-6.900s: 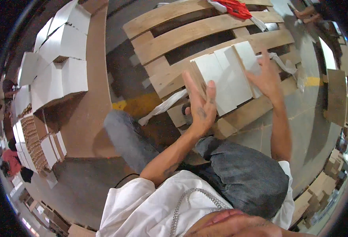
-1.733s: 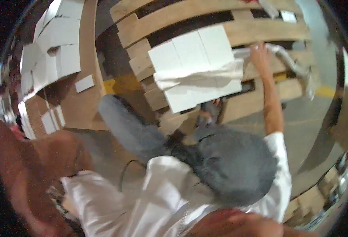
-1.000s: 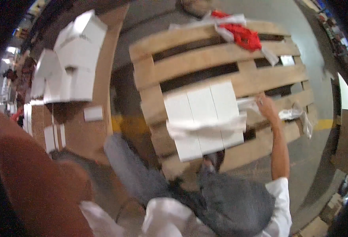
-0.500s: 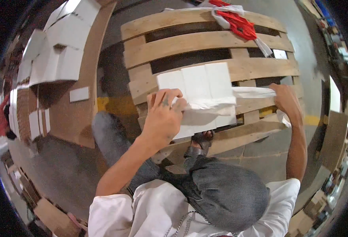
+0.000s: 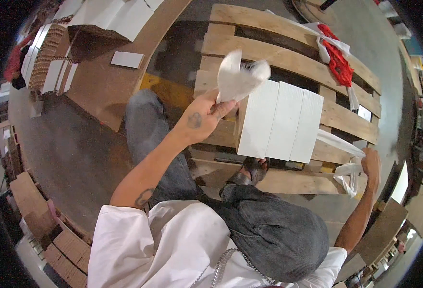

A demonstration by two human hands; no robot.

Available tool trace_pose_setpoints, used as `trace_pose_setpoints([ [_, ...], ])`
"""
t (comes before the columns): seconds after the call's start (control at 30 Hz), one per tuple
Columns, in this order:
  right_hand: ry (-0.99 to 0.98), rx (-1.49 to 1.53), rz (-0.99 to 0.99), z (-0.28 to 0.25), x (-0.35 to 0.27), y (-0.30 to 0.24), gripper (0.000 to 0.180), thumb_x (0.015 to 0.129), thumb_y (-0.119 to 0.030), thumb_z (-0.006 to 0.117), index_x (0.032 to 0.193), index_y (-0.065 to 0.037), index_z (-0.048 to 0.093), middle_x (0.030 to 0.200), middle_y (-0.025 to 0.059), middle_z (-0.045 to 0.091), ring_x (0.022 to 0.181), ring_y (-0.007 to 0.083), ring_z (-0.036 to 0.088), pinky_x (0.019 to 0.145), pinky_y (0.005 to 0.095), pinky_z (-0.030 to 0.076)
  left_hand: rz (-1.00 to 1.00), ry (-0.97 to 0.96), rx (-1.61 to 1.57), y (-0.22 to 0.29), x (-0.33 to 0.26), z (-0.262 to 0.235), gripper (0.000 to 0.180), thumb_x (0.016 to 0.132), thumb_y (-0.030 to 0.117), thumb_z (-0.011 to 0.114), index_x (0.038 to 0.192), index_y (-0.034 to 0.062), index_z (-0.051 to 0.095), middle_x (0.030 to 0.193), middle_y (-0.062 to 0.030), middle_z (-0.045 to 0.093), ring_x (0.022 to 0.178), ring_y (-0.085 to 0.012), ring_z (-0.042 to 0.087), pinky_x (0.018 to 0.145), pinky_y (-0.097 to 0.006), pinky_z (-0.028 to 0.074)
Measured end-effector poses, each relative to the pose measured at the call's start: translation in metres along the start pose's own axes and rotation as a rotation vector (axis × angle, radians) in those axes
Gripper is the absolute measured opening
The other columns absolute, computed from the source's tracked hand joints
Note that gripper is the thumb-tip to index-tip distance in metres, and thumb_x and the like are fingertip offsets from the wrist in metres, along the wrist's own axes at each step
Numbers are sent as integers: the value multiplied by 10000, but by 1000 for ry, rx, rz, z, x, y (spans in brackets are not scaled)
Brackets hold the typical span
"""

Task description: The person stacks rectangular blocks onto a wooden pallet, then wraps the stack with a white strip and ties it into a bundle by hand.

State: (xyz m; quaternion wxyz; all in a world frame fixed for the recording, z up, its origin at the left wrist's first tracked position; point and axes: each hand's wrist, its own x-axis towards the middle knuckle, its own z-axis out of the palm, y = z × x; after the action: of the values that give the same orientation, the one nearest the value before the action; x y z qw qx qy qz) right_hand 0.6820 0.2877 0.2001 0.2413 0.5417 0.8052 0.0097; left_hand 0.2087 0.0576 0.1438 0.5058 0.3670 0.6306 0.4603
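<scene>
A stack of white flat boxes (image 5: 282, 120), side by side, sits on the wooden pallet (image 5: 264, 45) in front of me. My left hand (image 5: 204, 115) is closed on a bunched end of white strip (image 5: 240, 79), held up at the stack's left corner; its loose ends are blurred. At the right, my right hand (image 5: 371, 163) is closed round a white plastic strip (image 5: 338, 142) that runs taut to the stack's right side. A crumpled length of it (image 5: 349, 176) hangs beside that hand. Whether both ends join beneath the boxes is hidden.
Red and white cloth or plastic (image 5: 335, 57) lies on the pallet's far right. To the left, a brown cardboard sheet (image 5: 93, 81) carries white cartons (image 5: 113, 19) and a small white piece (image 5: 127, 59). My foot (image 5: 252, 172) rests at the pallet's near edge.
The strip that lay across the boxes' top is off it. My left hand has lifted its end up and away, while my right hand has moved lower, still gripping. The view has shifted.
</scene>
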Motion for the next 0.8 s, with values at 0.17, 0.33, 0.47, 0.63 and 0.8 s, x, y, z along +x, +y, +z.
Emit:
trace_pose_setpoints([
  [0.17, 192, 120, 129, -15, -20, 21, 260, 749, 49, 500, 946, -41, 644, 918, 173, 612, 922, 400, 568, 789, 464, 466, 429, 1, 273, 1, -4, 8, 165, 857, 110, 625, 1002, 41, 587, 1006, -63, 537, 911, -166, 562, 797, -305, 473],
  [0.33, 456, -66, -118, -117, -60, -44, 252, 686, 89, 504, 905, 5, 596, 885, 157, 553, 874, 358, 543, 875, 446, 412, 375, -11, 797, 41, -14, 38, 421, 675, 94, 692, 1084, 106, 589, 937, -136, 548, 850, -339, 603, 702, -397, 480],
  [0.47, 692, -295, -287, -188, -100, -76, 456, 618, 93, 602, 1044, -67, 641, 926, 117, 609, 984, 308, 580, 910, 435, 459, 433, -48, 770, 34, -8, 71, 410, 722, 74, 656, 1117, 91, 546, 864, -128, 571, 786, -365, 609, 668, -434, 496],
  [0.63, 1009, -197, -766, -247, -93, -118, 485, 696, 45, 654, 1164, -76, 622, 987, 99, 663, 815, 262, 651, 796, 408, 524, 430, -173, 844, 25, -14, 90, 452, 698, 49, 664, 1126, 2, 527, 958, -185, 577, 911, -350, 599, 739, -427, 512],
  [0.8, 1149, -400, -965, -309, -67, -215, 370, 856, -164, 658, 1217, -133, 584, 824, 56, 651, 754, 172, 654, 671, 350, 520, 486, -273, 778, 5, -20, 107, 499, 734, 93, 641, 1185, -53, 484, 1033, -217, 567, 1019, -371, 569, 828, -417, 505],
])
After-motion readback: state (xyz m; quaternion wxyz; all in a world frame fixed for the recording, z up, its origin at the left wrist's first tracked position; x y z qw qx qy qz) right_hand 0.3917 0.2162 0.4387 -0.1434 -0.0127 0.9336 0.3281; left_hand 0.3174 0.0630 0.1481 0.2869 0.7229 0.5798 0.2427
